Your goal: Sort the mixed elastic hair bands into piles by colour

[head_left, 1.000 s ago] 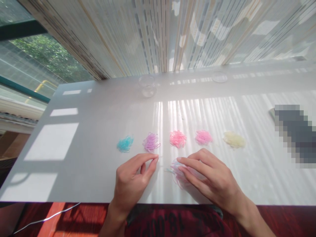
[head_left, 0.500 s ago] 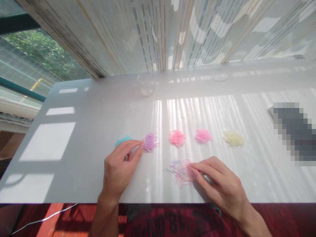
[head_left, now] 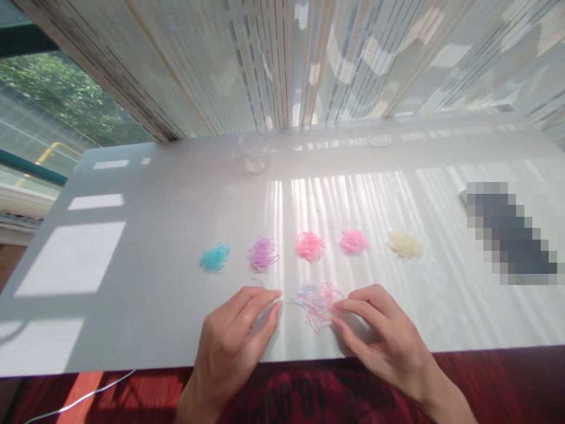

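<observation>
Five small heaps of thin loops lie in a row: blue [head_left: 215, 257], purple [head_left: 263, 254], coral pink [head_left: 309, 245], pink [head_left: 354, 241] and pale yellow [head_left: 405, 244]. Nearer the front edge is a mixed heap [head_left: 316, 300] of pink, blue and purple loops. My left hand [head_left: 241, 335] is just left of the mixed heap, thumb and fingertips close together with a small gap, nothing visible between them. At the mixed heap's right side, my right hand [head_left: 384, 335] touches the loops, its thumb and forefinger apart.
A clear round container [head_left: 255, 154] stands toward the back of the white table [head_left: 168, 200]. A clear round lid [head_left: 378, 137] lies further right. On the right is a pixelated dark object [head_left: 509, 229]. Striped curtains hang behind the table.
My left hand has moved from the purple heap down and right, beside the mixed heap. A stray purple loop now lies below the purple heap. My right thumb and forefinger have spread apart.
</observation>
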Tool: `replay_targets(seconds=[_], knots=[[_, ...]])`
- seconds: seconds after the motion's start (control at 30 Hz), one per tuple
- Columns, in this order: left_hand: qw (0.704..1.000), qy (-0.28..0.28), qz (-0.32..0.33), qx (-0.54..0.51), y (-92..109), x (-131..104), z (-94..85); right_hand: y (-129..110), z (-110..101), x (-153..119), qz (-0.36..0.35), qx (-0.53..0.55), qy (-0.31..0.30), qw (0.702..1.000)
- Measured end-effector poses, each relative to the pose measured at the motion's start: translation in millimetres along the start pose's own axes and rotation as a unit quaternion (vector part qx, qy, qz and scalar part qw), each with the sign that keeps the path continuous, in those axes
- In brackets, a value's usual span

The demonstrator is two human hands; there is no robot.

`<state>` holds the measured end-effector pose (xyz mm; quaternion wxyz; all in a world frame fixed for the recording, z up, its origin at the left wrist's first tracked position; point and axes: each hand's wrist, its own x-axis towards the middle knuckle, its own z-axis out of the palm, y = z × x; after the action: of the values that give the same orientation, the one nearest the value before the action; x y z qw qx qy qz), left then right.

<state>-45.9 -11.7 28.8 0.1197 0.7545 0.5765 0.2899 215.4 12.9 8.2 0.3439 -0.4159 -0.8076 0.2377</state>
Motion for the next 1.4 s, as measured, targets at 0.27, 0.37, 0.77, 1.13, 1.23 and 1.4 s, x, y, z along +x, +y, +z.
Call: replay_targets(seconds=[0.27,0.37,0.77,1.13,1.23,1.4], knots=[[0.989,0.078,-0.055,0.116,-33,12,-3.6,2,3,4,-0.009,0.006,0.007,1.000],[0.987,0.089,-0.052,0.122,-31,16,0.6,3,2,4,-0.007,0.011,0.002,1.000],[0.992,0.056,-0.061,0.095,-21,14,-3.2,1,-1,6,0.003,0.025,0.007,1.000],[0.991,0.103,-0.051,0.067,-16,17,9.0,-1,1,8,0.004,0.013,0.016,1.000],[0.996,0.075,-0.051,0.026,-5,8,8.2,-1,1,8,-0.001,0.010,0.016,1.000],[0.999,-0.043,-0.023,0.011,8,2,13.0,-4,1,6,-0.010,-0.011,0.016,1.000]])
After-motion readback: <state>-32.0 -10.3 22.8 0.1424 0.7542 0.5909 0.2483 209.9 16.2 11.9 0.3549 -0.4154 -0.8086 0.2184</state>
